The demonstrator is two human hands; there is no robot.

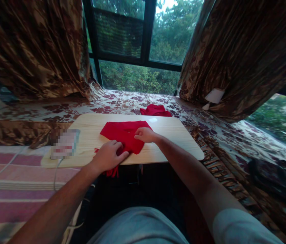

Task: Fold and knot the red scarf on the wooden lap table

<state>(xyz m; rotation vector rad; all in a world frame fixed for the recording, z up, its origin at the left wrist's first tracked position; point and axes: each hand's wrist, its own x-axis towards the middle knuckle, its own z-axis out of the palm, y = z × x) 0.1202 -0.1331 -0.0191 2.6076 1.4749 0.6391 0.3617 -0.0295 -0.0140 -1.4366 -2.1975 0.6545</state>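
A piece of red cloth (122, 127) lies spread on a small wood-grain table (175, 135). My left hand (109, 154) rests on the cloth's lower left part, thumb apart from the fingers. Over the cloth's right side is my right hand (146, 134), fingers curled, with thumb and forefinger pinched together; what they hold, if anything, is too small to make out. A small slit or mark shows in the cloth just left of that pinch. Narrow red strips (111, 172) hang over the table's near edge below my left hand.
Behind the table, more red cloth (155, 110) lies on the flowered window-seat cover (122, 101). A blurred-out device (65, 144) with a white cable sits at the table's left end. A small white lamp (214, 96) stands at right, near the curtain. Striped bedding (11, 183) is at left.
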